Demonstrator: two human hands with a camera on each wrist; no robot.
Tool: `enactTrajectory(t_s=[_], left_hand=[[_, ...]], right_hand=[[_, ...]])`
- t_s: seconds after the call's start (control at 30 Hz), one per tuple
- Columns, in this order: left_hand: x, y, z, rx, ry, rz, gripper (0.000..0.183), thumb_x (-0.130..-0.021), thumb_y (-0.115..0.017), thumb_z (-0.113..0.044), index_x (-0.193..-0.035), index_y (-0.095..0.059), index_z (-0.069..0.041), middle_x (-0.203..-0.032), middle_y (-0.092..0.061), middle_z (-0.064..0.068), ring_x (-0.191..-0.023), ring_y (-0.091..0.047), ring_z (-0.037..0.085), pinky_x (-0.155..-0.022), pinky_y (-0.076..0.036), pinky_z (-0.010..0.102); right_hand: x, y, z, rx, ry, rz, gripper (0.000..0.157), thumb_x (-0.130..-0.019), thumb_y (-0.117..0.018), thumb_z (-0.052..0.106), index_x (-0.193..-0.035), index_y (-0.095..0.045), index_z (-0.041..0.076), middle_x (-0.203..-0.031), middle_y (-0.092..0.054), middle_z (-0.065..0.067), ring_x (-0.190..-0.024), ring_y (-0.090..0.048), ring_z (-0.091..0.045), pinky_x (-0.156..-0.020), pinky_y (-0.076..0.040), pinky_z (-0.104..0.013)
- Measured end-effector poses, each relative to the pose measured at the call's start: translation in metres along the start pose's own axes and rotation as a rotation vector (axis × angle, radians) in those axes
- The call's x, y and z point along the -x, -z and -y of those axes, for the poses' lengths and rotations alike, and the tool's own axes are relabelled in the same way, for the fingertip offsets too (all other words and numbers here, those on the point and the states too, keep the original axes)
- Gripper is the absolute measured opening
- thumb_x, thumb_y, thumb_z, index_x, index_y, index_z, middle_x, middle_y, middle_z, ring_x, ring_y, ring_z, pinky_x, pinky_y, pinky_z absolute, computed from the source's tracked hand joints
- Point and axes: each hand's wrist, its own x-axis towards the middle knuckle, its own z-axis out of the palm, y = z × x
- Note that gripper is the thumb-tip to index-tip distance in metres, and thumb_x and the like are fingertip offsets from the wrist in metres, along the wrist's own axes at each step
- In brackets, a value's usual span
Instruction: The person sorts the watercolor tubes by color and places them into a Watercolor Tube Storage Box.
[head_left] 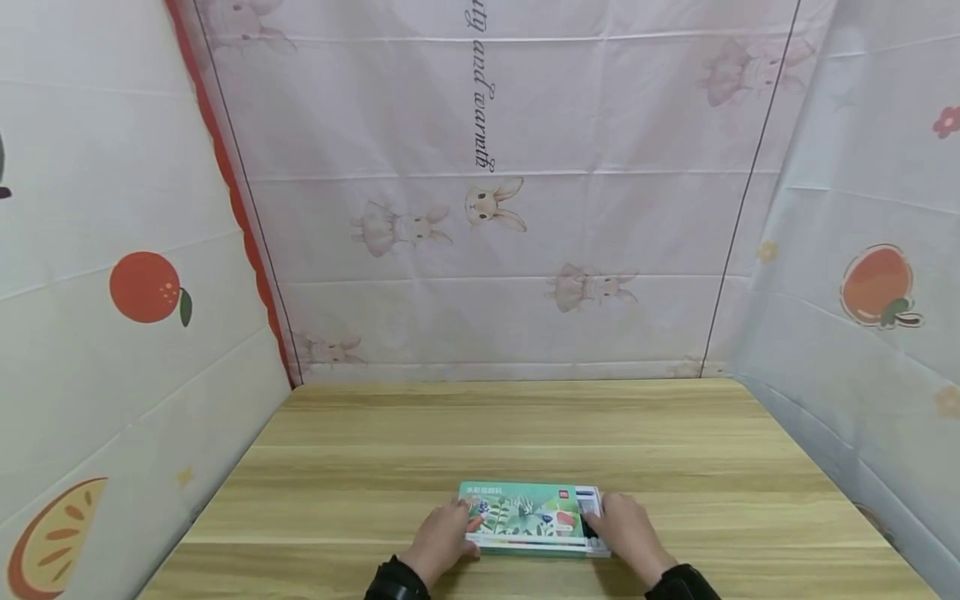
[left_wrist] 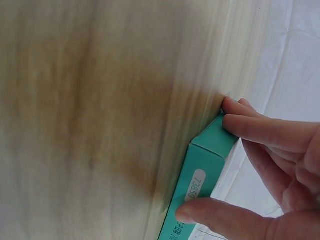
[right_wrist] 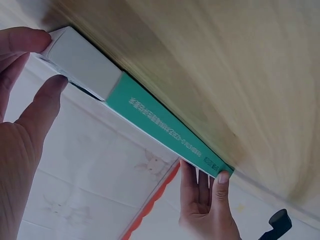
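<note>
A flat green paint box (head_left: 525, 512) with a leafy print lies on the table in the head view. Its white inner tray (right_wrist: 82, 62) sticks a short way out of the green sleeve (right_wrist: 160, 120) at the right end. My left hand (head_left: 442, 537) grips the left end of the sleeve, thumb on the near long side and fingers around the far corner in the left wrist view. At the other end, my right hand (head_left: 632, 535) pinches the protruding tray between thumb and fingers. What lies inside the tray is mostly hidden.
The wood-grain table (head_left: 510, 425) runs back to a cloth backdrop (head_left: 600, 325) printed with rabbits. Printed cloth walls rise on the left (head_left: 217, 400) and right (head_left: 825, 383).
</note>
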Motion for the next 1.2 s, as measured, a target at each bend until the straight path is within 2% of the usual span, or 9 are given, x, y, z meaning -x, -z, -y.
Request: enactTrajectory(t_s=[0.17,0.37,0.57,0.73,0.97,1.2], left_hand=[[0.0,0.0,0.001,-0.014,-0.014,-0.01,0.052,-0.05,-0.074,-0.028,-0.088,-0.058,0.003,-0.08,-0.054,0.011,-0.064,-0.052,0.02,-0.057,-0.043,0.028],[0.001,0.003,-0.002,-0.004,0.007,0.011,0.052,-0.05,-0.074,-0.026,-0.087,-0.057,0.005,-0.08,-0.054,0.012,-0.066,-0.053,0.02,-0.059,-0.044,0.029],[0.001,0.006,-0.003,0.009,0.019,0.02,0.047,-0.051,-0.075,-0.024,-0.083,-0.058,0.005,-0.082,-0.055,0.013,-0.067,-0.053,0.02,-0.059,-0.044,0.028],[0.001,0.006,-0.003,0.018,0.018,0.019,0.05,-0.051,-0.075,-0.024,-0.086,-0.057,0.006,-0.082,-0.055,0.014,-0.068,-0.053,0.021,-0.059,-0.044,0.029],[0.001,0.005,-0.003,0.007,0.004,0.011,0.054,-0.05,-0.075,-0.026,-0.091,-0.057,0.005,-0.082,-0.055,0.013,-0.07,-0.054,0.022,-0.06,-0.044,0.029],[0.0,0.004,-0.001,-0.011,-0.018,0.004,0.052,-0.05,-0.074,-0.026,-0.09,-0.057,0.004,-0.085,-0.056,0.015,-0.071,-0.054,0.024,-0.06,-0.044,0.029]], right_hand=[[-0.001,-0.002,0.003,-0.021,-0.004,0.005,0.017,-0.078,-0.052,0.014,-0.067,-0.054,0.001,-0.053,-0.043,-0.002,-0.046,-0.04,-0.012,-0.04,-0.032,-0.023],[0.0,-0.001,0.006,-0.046,-0.019,0.014,0.014,-0.079,-0.047,0.007,-0.07,-0.054,-0.001,-0.055,-0.044,-0.003,-0.047,-0.04,-0.012,-0.039,-0.033,-0.022],[0.0,-0.003,0.009,-0.083,-0.009,0.016,0.015,-0.078,-0.05,0.011,-0.068,-0.053,0.001,-0.052,-0.043,-0.002,-0.044,-0.04,-0.011,-0.038,-0.033,-0.022],[0.0,-0.004,0.013,-0.106,-0.005,0.025,0.014,-0.077,-0.053,0.014,-0.069,-0.054,0.002,-0.053,-0.042,-0.002,-0.044,-0.039,-0.011,-0.038,-0.032,-0.021],[-0.001,-0.006,0.017,-0.096,-0.006,0.038,0.019,-0.076,-0.056,0.017,-0.076,-0.055,-0.002,-0.056,-0.043,-0.002,-0.047,-0.04,-0.011,-0.039,-0.032,-0.022],[-0.003,-0.01,0.02,-0.105,-0.007,0.047,0.021,-0.075,-0.058,0.02,-0.075,-0.055,-0.001,-0.054,-0.043,-0.003,-0.045,-0.039,-0.011,-0.038,-0.031,-0.021]])
